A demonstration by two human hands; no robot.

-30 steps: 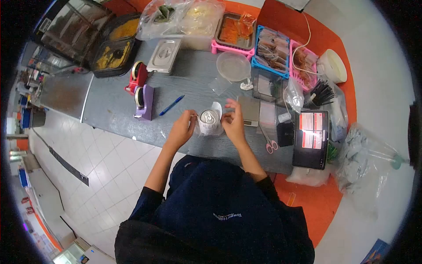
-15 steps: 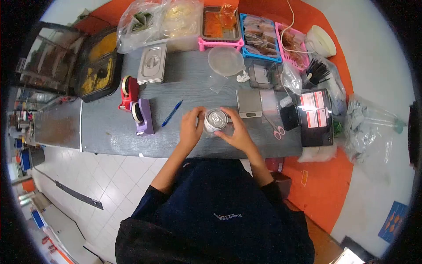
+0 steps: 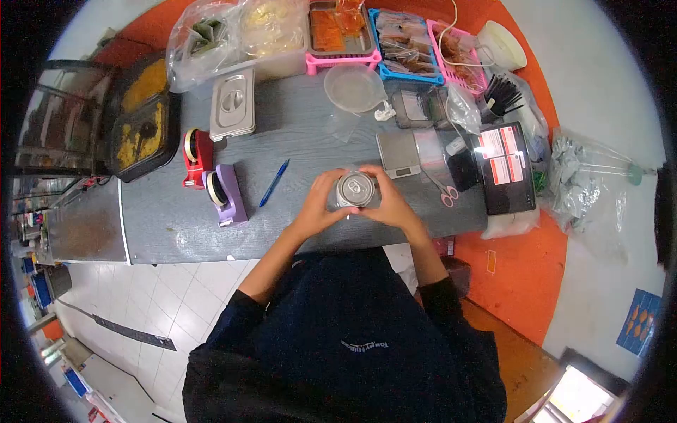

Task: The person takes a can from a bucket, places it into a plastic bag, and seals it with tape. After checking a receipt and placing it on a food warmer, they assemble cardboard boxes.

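A silver drink can [image 3: 355,188] with a pull tab stands upright near the front of the dark table. My left hand [image 3: 324,204] curves round its left side, fingers and thumb against it. Round the right side wraps my right hand [image 3: 386,201], its thumb nearly meeting the left one at the front. The lid faces up and its ring tab shows; most of the can's side is hidden by my fingers. A blue pen [image 3: 274,183] lies to the left, and a small kitchen scale [image 3: 398,154] sits just beyond my right hand.
A purple tape dispenser [image 3: 227,196] and a red one [image 3: 197,158] stand at left. Pink-handled scissors [image 3: 448,195], a tablet [image 3: 505,169] and a black phone [image 3: 463,171] are at right. Along the back are a blue basket [image 3: 407,74], a pink basket [image 3: 451,44] and metal lids [image 3: 233,106].
My hands have closed in more tightly round the can, thumbs drawn together at its front. The whole view has turned slightly; the tabletop things stay in their places.
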